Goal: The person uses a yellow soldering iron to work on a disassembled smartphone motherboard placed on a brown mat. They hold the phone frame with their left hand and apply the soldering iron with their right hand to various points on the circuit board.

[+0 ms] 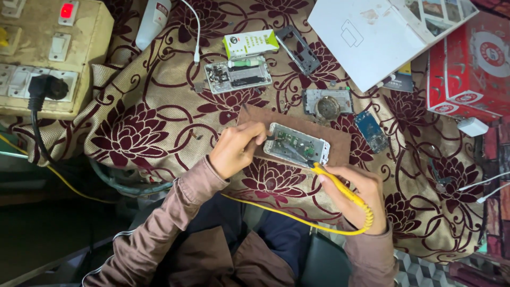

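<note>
An opened white phone body [297, 144] lies on a brown mat [340, 139] over a floral cloth. My left hand [236, 149] sits at the phone's left end, pinching a thin dark tool against it. My right hand [357, 195] holds a yellow soldering iron [340, 187] like a pen. Its dark tip reaches up-left onto the phone's inner board. A yellow cord [287, 217] runs from the iron across my lap.
Another opened phone [238, 75], a green-and-white battery [249, 43], a dark frame [298, 49], a part with a round coil [327, 102] and a blue board [370, 131] lie behind. A white box [366, 37], red box [467, 69] and switchboard [37, 53] ring the cloth.
</note>
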